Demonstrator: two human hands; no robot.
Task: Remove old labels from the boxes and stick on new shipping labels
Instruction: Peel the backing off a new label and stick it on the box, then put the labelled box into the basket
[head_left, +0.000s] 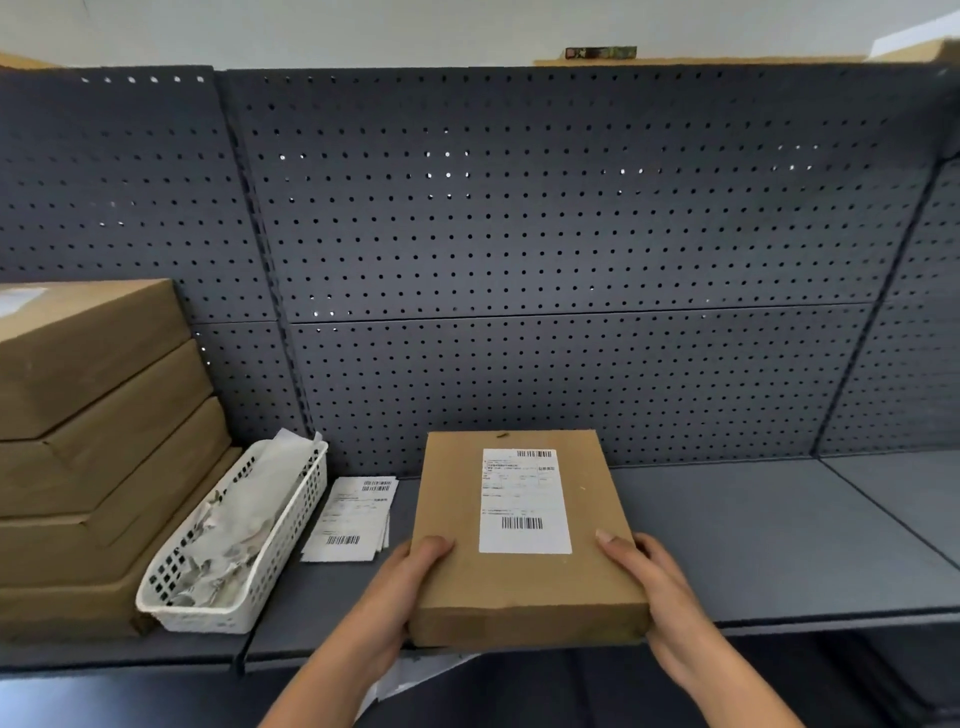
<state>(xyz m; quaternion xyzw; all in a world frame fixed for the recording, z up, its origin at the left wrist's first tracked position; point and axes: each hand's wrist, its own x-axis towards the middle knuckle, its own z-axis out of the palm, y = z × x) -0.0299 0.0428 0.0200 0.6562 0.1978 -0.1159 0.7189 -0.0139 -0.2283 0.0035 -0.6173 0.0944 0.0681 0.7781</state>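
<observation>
left hand (410, 577) and right hand (649, 582) each grip a near corner of the box (457, 525); best set it flat on the shelf (753, 519), label (524, 501) up, for peeling

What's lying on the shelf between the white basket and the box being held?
A small pile of printed shipping labels lies flat on the grey shelf between the white basket and the box; the head view shows it.
</observation>
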